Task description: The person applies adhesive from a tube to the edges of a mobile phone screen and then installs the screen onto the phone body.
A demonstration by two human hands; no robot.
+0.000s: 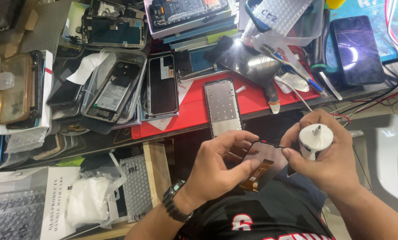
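fingers pinching a screen over the lap

fingers (234, 153) of my left hand (216, 171) are curling around a dark phone screen (265, 162), thumb pressing on its face and the other fingertips gripping its left edge. i am holding the screen tilted, below the bench edge and above my dark shirt (270, 213). an orange flex cable (256, 174) is hanging from the screen's lower end, just beside my left thumb.

my right hand (330, 160) is closing on a small white bottle (314, 140), its thin nozzle pointing up. the thumb of that hand is touching the screen's right edge while the remaining fingers are wrapping the bottle, so both hands are meeting at the screen. a black watch (174, 204) is sitting on my left wrist.

on the bench ahead, a bare phone frame (222, 106) is lying on a red mat (252, 100), partly overhanging the bench's near edge, close above my left hand. left of it, an opened phone (112, 91) is resting in a clear tray, and another phone back (162, 84) is lying beside that. a dark phone (358, 49) is lying face up at the far right, well apart from my hands, with red and white wires (396, 26) running past it. bubble wrap (137, 186) is lying on the lower shelf at my left.
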